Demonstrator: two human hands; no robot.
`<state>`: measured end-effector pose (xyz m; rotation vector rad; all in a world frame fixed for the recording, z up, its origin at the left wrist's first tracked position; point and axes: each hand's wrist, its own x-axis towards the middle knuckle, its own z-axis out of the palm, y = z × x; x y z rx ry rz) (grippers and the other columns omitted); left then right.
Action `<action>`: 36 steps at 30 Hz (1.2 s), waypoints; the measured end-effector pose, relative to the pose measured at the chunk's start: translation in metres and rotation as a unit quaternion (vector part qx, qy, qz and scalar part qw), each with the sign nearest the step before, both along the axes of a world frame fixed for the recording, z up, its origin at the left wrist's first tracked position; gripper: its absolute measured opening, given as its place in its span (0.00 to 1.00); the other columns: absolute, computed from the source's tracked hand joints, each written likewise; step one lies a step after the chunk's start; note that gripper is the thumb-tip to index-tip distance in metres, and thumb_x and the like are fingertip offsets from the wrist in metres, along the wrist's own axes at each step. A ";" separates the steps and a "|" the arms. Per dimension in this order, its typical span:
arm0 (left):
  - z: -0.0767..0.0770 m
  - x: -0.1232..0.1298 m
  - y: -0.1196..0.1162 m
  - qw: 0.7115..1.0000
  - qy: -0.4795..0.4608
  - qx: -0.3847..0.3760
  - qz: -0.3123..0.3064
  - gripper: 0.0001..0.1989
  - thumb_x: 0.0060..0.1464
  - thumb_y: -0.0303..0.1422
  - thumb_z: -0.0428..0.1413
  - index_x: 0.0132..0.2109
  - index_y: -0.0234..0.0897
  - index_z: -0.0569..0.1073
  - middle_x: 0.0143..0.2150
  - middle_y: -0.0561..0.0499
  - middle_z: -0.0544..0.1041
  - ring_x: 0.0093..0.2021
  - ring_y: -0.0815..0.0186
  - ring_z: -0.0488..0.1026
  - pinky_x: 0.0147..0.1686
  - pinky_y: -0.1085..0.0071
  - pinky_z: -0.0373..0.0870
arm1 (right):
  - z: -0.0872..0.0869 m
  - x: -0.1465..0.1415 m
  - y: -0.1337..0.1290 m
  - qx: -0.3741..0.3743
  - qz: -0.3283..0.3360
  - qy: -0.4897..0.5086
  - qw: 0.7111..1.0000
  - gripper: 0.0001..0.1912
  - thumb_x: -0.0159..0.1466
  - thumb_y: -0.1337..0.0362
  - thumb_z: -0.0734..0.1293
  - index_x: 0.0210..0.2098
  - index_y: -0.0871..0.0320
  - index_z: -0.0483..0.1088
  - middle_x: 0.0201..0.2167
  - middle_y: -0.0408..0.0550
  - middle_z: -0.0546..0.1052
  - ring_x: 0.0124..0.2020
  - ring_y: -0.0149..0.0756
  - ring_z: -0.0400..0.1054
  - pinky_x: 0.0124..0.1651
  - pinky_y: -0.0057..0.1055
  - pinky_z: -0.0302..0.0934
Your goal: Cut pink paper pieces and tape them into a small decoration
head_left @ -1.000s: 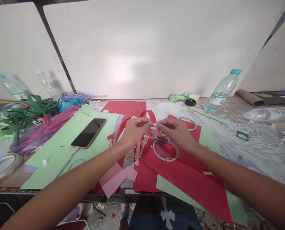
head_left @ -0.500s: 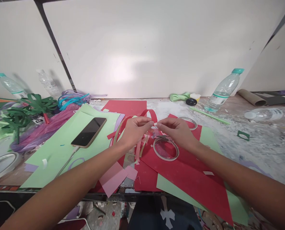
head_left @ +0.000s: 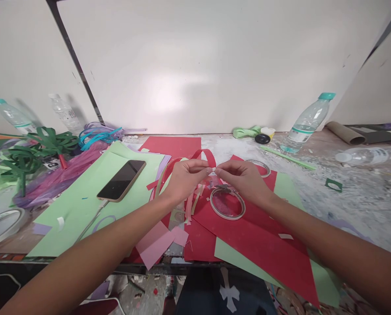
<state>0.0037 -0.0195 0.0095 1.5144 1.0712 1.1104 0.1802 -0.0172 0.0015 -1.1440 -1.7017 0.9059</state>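
Observation:
My left hand (head_left: pixel 186 178) is closed in a pinch on a red paper strip (head_left: pixel 208 154), which curves up in a loop behind the fingertips. My right hand (head_left: pixel 243 175) pinches too, its fingertips nearly meeting the left ones. A tiny whitish bit (head_left: pixel 214 169) shows between them; what the right fingers hold is too small to make out. Under the right wrist a roll of tape (head_left: pixel 228 218) lies on red paper (head_left: pixel 261 245). Thin pink paper strips (head_left: pixel 188 208) hang or lie below my left hand.
On green sheets (head_left: pixel 83 183) at left rests a phone (head_left: pixel 121 180) with a cable. Dark green paper tufts (head_left: pixel 55 142) and a pink plastic bag (head_left: pixel 64 175) are farther left. A water bottle (head_left: pixel 305 127), a cardboard tube (head_left: pixel 346 133) and a lying bottle (head_left: pixel 369 156) stand or lie at right.
The fingertips have drawn slightly closer together, and less of the whitish bit shows between them. The rest of the table looks the same.

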 end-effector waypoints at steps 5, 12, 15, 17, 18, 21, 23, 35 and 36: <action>0.002 0.000 -0.001 1.000 0.005 0.001 0.003 0.09 0.49 0.37 0.59 0.35 0.37 0.77 0.32 0.49 0.80 0.32 0.66 0.75 0.30 0.73 0.70 | 0.000 -0.001 -0.001 0.003 -0.003 -0.003 1.000 0.13 0.58 0.53 0.67 0.30 0.57 0.74 0.27 0.47 0.76 0.26 0.32 0.65 0.27 0.29 0.59; -0.001 0.000 0.001 1.000 -0.015 -0.018 -0.004 0.11 0.48 0.38 0.60 0.37 0.37 0.77 0.34 0.48 0.80 0.34 0.64 0.77 0.31 0.71 0.72 | 0.000 -0.001 -0.001 0.003 -0.004 -0.005 1.000 0.12 0.58 0.54 0.67 0.29 0.57 0.74 0.27 0.47 0.76 0.26 0.33 0.65 0.26 0.30 0.58; -0.002 0.000 0.002 1.000 -0.017 -0.019 -0.005 0.11 0.48 0.38 0.60 0.37 0.37 0.76 0.35 0.48 0.80 0.35 0.63 0.77 0.32 0.71 0.72 | 0.000 -0.001 -0.001 0.000 -0.002 0.000 1.000 0.13 0.57 0.53 0.67 0.30 0.57 0.74 0.27 0.47 0.76 0.25 0.33 0.65 0.26 0.30 0.58; -0.002 0.001 0.002 1.000 -0.005 -0.014 0.003 0.11 0.48 0.39 0.60 0.36 0.37 0.76 0.34 0.48 0.80 0.34 0.63 0.77 0.30 0.72 0.72 | 0.000 -0.001 -0.001 -0.001 -0.003 0.000 1.000 0.13 0.57 0.53 0.67 0.30 0.57 0.75 0.27 0.47 0.76 0.25 0.33 0.65 0.26 0.30 0.58; -0.001 0.001 0.002 1.000 -0.001 -0.012 0.008 0.10 0.48 0.38 0.61 0.36 0.37 0.77 0.34 0.48 0.80 0.34 0.64 0.76 0.30 0.72 0.72 | 0.000 -0.002 -0.002 0.000 -0.003 -0.002 1.000 0.13 0.57 0.53 0.67 0.30 0.57 0.75 0.27 0.47 0.76 0.26 0.33 0.65 0.26 0.30 0.58; -0.002 0.001 0.002 1.000 -0.014 -0.007 0.022 0.10 0.46 0.37 0.62 0.36 0.37 0.76 0.33 0.49 0.79 0.33 0.65 0.76 0.30 0.72 0.72 | 0.000 -0.003 -0.003 -0.002 -0.002 -0.002 1.000 0.13 0.57 0.53 0.67 0.30 0.57 0.75 0.28 0.48 0.76 0.27 0.34 0.66 0.27 0.31 0.59; -0.002 0.000 0.002 0.999 -0.026 -0.003 0.027 0.11 0.46 0.37 0.62 0.37 0.37 0.76 0.33 0.49 0.79 0.32 0.65 0.76 0.29 0.72 0.72 | 0.001 -0.003 -0.004 -0.009 0.002 0.006 1.000 0.13 0.57 0.53 0.67 0.31 0.57 0.75 0.28 0.48 0.77 0.28 0.35 0.67 0.28 0.31 0.60; -0.001 0.001 0.002 0.997 -0.062 -0.008 0.044 0.14 0.44 0.35 0.63 0.39 0.36 0.75 0.33 0.49 0.79 0.32 0.66 0.75 0.28 0.72 0.72 | 0.006 -0.005 -0.007 -0.036 -0.020 0.002 0.999 0.14 0.58 0.54 0.66 0.30 0.58 0.75 0.27 0.47 0.76 0.26 0.33 0.67 0.27 0.29 0.59; -0.001 0.001 0.003 0.997 -0.067 -0.010 0.046 0.14 0.44 0.35 0.63 0.39 0.36 0.75 0.33 0.49 0.79 0.31 0.66 0.75 0.28 0.72 0.72 | 0.006 -0.005 -0.006 -0.040 -0.022 -0.003 0.999 0.14 0.58 0.54 0.66 0.30 0.59 0.74 0.26 0.47 0.75 0.25 0.32 0.66 0.27 0.29 0.58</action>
